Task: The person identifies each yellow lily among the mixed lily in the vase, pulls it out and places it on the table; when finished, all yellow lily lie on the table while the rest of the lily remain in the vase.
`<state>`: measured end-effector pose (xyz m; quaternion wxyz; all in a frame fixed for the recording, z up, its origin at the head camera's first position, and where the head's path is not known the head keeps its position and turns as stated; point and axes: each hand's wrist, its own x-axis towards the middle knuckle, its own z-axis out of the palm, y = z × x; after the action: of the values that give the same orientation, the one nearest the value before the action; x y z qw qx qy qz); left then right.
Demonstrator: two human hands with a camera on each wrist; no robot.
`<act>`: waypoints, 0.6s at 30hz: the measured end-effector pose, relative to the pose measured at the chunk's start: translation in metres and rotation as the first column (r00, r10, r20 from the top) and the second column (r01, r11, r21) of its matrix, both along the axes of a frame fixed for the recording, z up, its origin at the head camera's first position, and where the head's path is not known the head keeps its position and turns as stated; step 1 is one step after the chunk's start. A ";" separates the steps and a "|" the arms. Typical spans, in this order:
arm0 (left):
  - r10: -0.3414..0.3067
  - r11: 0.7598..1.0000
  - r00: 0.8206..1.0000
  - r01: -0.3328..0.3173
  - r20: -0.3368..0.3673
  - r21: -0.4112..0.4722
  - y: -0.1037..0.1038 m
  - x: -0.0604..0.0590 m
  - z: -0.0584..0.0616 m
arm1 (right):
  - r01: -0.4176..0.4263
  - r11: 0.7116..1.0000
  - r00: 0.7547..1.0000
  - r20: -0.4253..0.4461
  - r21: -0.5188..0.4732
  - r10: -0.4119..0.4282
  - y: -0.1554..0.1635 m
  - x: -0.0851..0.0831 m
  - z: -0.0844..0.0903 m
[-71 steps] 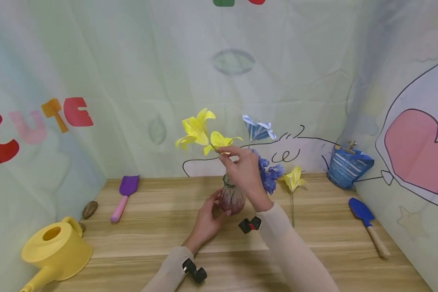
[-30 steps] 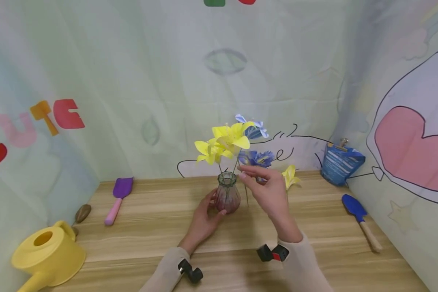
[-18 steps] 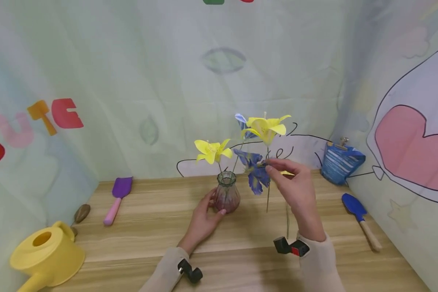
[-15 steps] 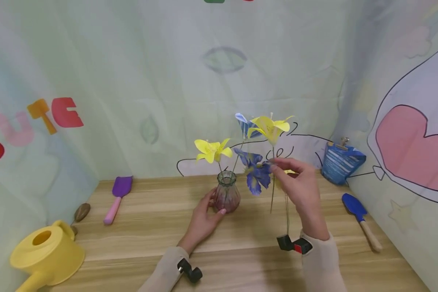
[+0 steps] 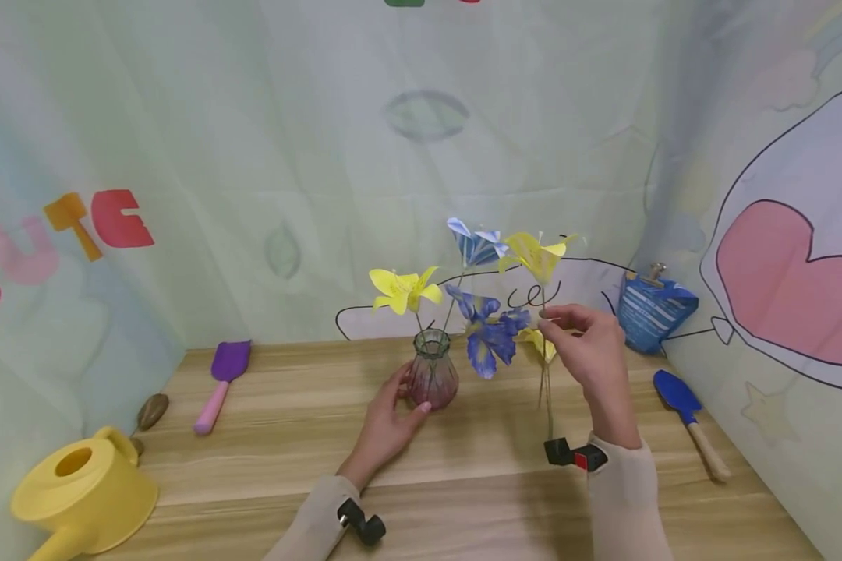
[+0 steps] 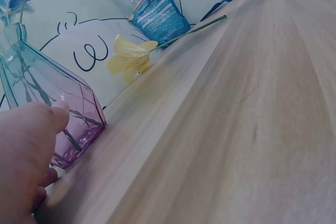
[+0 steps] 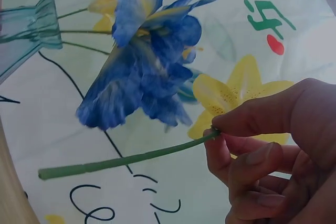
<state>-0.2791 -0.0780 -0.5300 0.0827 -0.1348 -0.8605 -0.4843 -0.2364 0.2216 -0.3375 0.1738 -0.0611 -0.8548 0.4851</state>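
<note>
Since a moment ago the right hand (image 5: 589, 351) has drawn the yellow lily (image 5: 536, 255) rightward, clear of the glass vase (image 5: 433, 374), pinching its green stem (image 7: 126, 160) between thumb and fingertips. The left hand (image 5: 386, 425) curls around the vase's near side on the wooden table (image 5: 288, 436), steadying it. A removal step looks under way; next would likely be laying the stem beside the other yellow lily (image 6: 128, 61) lying to the right.

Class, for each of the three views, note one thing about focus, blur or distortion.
Head view: evenly lit, sharp, wide-angle bending at the edges. Left wrist view: left hand looms blurred, vase clearer, table tilted. Right wrist view: blue flower soft, right hand fairly sharp.
</note>
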 end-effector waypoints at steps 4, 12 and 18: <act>-0.002 1.000 1.000 0.002 -0.013 0.000 0.000 0.000 0.001 | 0.012 1.000 0.999 0.049 0.021 -0.013 0.004 -0.007 -0.005; -0.013 1.000 0.999 0.013 -0.039 0.019 0.001 0.001 0.002 | 0.013 1.000 0.988 0.151 0.028 -0.018 0.016 -0.022 -0.020; -0.015 1.000 0.999 0.016 -0.035 0.023 0.001 0.001 0.001 | -0.031 0.999 0.977 0.212 0.033 0.024 0.025 -0.033 -0.034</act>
<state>-0.2786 -0.0769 -0.5290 0.0953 -0.1489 -0.8521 -0.4926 -0.2691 0.2463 -0.3717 0.0765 -0.0973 -0.8779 0.4626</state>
